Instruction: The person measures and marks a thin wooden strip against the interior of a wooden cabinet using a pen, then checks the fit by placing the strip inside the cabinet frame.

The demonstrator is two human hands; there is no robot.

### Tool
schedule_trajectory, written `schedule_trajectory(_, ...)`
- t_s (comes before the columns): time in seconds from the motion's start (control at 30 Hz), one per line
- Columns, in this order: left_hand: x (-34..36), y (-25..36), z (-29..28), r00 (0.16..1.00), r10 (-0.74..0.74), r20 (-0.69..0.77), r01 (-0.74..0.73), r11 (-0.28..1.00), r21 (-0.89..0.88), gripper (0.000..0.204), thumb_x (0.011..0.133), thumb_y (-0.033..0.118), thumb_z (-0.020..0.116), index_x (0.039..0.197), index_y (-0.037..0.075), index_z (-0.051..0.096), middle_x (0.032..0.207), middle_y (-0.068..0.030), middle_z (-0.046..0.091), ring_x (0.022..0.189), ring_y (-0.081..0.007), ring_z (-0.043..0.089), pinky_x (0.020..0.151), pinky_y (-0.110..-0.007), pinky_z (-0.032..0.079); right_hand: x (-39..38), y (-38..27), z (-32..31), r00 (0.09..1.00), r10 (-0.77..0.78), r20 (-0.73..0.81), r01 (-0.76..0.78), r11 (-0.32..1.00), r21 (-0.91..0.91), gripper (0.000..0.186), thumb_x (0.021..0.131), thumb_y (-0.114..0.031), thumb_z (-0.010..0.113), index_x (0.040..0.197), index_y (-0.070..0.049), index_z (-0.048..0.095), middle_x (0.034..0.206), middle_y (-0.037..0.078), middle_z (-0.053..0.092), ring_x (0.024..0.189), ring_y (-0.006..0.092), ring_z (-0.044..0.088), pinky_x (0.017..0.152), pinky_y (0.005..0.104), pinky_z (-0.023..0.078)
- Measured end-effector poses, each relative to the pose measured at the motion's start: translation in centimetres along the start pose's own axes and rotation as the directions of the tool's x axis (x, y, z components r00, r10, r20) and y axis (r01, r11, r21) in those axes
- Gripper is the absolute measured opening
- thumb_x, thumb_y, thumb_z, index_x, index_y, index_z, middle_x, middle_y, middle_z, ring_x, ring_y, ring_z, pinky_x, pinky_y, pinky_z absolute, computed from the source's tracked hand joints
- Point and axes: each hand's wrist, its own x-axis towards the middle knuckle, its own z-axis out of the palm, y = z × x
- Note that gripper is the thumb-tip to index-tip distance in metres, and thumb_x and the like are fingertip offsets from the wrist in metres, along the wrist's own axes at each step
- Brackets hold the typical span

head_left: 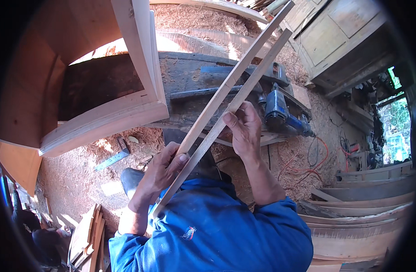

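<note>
Both the left hand (160, 170) and right hand (244, 127) pinch two loose wooden strips (235, 90) above the blue power tool (280, 109), so one strip may slide free.

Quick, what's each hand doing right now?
Left hand: closed on the two wooden strips, near their lower end.
Right hand: closed on the same strips, farther up.

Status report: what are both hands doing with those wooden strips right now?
Left hand and right hand each grip the two long wooden strips, held side by side. Blue power tool sits on the bench beyond.
</note>
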Motion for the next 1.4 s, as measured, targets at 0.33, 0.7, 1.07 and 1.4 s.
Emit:
schedule_trajectory(0.33,1.2,-1.8,1.0,0.999,0.008,0.039,0.000,0.977,-0.214,0.032,0.099,0.035,0.065,0.111,0.006,0.061,0.087,-0.0054,0.068,0.081,-0.0098,0.065,0.073,-0.028,0.052,1.1,1.4,-1.7,0.989,-0.137,-0.056,0.131,0.985,-0.111,0.038,0.092,-0.026,0.076,0.110,-0.001,0.054,0.089,0.005,0.062,0.076,0.0085,0.061,0.066,0.0236,0.054)
schedule_trajectory(0.7,1.7,-2.3,-1.1,0.980,-0.019,0.199,0.092,0.928,-0.362,0.043,0.082,0.020,0.084,0.112,0.004,0.056,0.098,-0.0069,0.072,0.092,-0.0128,0.068,0.084,-0.028,0.053,3.3,-1.2,-2.4,0.943,-0.152,-0.297,0.123,0.986,-0.113,0.035,0.095,-0.032,0.071,0.108,-0.003,0.055,0.089,0.000,0.057,0.071,0.0070,0.057,0.055,0.0221,0.053)
schedule_trajectory(1.07,1.2,-2.8,-1.0,0.952,-0.029,0.305,0.107,0.964,-0.242,0.043,0.082,0.019,0.084,0.110,0.000,0.056,0.096,-0.0100,0.070,0.091,-0.0176,0.072,0.084,-0.030,0.055,5.5,-2.1,-4.2,0.913,-0.173,-0.369,0.127,0.981,-0.145,0.035,0.092,-0.027,0.075,0.103,-0.008,0.048,0.075,0.004,0.060,0.047,0.0078,0.048,0.035,0.0229,0.038)
schedule_trajectory(1.4,1.1,-3.6,-1.1,0.953,0.036,0.300,0.131,0.846,-0.517,0.039,0.088,0.021,0.079,0.110,0.000,0.054,0.091,-0.0098,0.071,0.090,-0.0158,0.072,0.077,-0.028,0.056,4.7,-2.6,-4.7,0.967,-0.124,-0.223,0.132,0.991,0.019,0.039,0.101,-0.026,0.060,0.133,-0.005,0.052,0.087,0.006,0.062,0.057,0.0102,0.051,0.046,0.0271,0.043)
